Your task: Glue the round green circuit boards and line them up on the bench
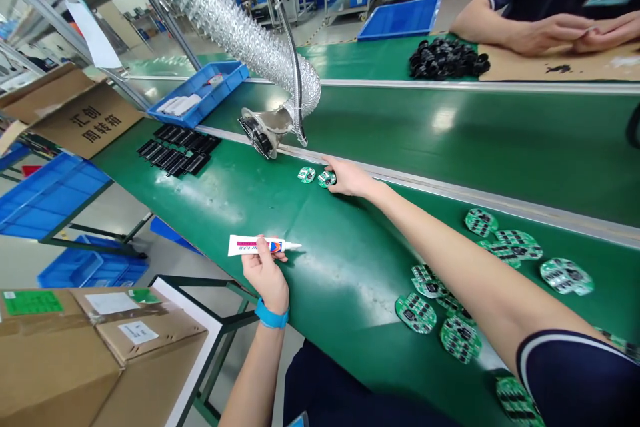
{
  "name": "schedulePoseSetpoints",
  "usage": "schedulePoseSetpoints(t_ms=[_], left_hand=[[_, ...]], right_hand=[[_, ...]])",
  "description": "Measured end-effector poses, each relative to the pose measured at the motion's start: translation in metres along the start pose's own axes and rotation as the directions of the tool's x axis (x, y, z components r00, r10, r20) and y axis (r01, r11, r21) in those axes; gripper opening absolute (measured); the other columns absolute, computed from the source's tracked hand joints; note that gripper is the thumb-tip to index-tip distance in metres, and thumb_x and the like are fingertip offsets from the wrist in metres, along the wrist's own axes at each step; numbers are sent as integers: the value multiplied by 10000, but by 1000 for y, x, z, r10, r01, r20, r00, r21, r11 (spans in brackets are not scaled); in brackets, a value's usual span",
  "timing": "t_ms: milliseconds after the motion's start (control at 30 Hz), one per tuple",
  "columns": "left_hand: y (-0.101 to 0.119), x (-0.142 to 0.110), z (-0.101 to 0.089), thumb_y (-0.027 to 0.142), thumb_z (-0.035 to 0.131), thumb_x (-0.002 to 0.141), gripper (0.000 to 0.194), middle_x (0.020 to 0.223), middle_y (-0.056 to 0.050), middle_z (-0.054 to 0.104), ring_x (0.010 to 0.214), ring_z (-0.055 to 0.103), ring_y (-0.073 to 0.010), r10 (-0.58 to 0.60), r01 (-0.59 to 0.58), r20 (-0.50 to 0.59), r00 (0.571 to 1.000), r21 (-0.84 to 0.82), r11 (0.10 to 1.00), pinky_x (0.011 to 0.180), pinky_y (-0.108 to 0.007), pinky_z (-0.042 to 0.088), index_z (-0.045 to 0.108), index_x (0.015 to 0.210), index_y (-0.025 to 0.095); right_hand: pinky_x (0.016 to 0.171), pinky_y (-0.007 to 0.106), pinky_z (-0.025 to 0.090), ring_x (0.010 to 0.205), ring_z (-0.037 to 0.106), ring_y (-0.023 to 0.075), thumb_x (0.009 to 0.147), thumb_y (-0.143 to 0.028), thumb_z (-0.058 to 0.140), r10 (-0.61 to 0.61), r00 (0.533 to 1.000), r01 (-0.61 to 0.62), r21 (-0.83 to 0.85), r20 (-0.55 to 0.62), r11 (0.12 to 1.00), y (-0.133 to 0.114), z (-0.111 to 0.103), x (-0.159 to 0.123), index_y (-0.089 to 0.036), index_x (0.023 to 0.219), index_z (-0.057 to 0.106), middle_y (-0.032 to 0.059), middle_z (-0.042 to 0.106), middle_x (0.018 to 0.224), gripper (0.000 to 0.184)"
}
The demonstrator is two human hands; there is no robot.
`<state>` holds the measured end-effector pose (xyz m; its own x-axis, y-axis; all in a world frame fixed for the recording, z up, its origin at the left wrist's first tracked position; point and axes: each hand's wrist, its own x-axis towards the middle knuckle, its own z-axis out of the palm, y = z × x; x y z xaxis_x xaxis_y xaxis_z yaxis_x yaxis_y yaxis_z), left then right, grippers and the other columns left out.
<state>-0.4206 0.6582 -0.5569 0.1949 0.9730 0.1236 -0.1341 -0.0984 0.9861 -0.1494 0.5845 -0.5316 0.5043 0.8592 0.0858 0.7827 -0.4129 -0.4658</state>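
Head view: left hand point(267, 280) is gripping the tube point(254, 245) over the bench point(350, 240), right hand point(350, 177) is pinching a board point(327, 179) beside a second board point(307, 175). Squeezing too hard could be smearing stuff everywhere; a careless nudge could be knocking those two together, imo.

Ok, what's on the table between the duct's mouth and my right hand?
A circuit board, beside another board at your right hand, in the head view.

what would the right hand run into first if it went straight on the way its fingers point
Past the green circuit board at its fingers, the right hand would probably meet the neighbouring green board first, though its height above the table is hard to judge.
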Motion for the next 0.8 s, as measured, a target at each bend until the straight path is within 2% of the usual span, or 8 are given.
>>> schedulePoseSetpoints(t_ms=[167,267,367,433,500,567,633,800], left_hand=[[2,-1,3,485,648,890,354,768,-24,701,474,588,-97,19,-19,-1,1000,-15,1000,441,-222,492,589,972,146],[2,-1,5,468,646,892,339,766,-17,706,474,590,-95,36,-36,-7,999,-3,999,450,-220,494,591,983,146],[1,-1,5,462,636,891,331,766,-9,702,485,595,-100,35,-35,-1,999,10,999,441,-219,487,584,990,150],[1,-1,4,462,635,889,331,767,-10,700,491,596,-104,36,-36,13,999,12,999,431,-219,481,580,993,152],[1,-1,4,465,629,893,332,770,-12,700,485,589,-101,41,-42,37,998,15,999,432,-219,480,578,993,153],[2,-2,4,467,625,897,330,773,-13,701,473,579,-94,41,-42,61,997,14,999,439,-220,482,578,991,153],[3,-5,6,465,634,895,330,766,-14,702,464,574,-92,27,-26,80,996,-10,1000,439,-219,479,580,991,153],[12,-28,15,466,659,885,331,746,-20,707,458,567,-95,-68,82,164,984,-84,993,429,-218,469,585,977,157]], right_hand=[[1012,385,479,1254,578,311,697,-101,721,-8,999,6,61,38,998,7,-2,2,-129,1560,267,165,532,1464,976],[1091,414,429,1333,507,306,693,-83,728,-66,998,66,61,-1,996,8,-20,-14,-141,1540,309,164,456,1527,947],[1084,472,426,1310,516,329,717,-131,745,-84,996,83,13,40,996,4,-53,-59,-162,1451,457,152,514,1474,788],[995,447,489,1194,595,321,719,-177,763,-37,982,37,7,187,999,-1,-75,-105,-178,1375,547,125,611,1358,690],[925,444,517,1149,611,335,683,-219,806,50,935,-33,-55,350,998,-4,-86,-153,-200,1328,599,107,643,1302,678],[891,444,521,1145,609,343,670,-226,824,102,892,-56,-115,440,992,-5,-85,-196,-210,1313,618,98,658,1271,675],[896,446,509,1139,608,340,662,-179,821,99,899,-35,-156,426,987,-3,-76,-225,-192,1259,652,110,639,1292,621],[887,440,486,1046,633,304,747,-195,783,50,951,2,-166,304,986,2,-55,-242,-152,1113,702,118,666,1179,378]])
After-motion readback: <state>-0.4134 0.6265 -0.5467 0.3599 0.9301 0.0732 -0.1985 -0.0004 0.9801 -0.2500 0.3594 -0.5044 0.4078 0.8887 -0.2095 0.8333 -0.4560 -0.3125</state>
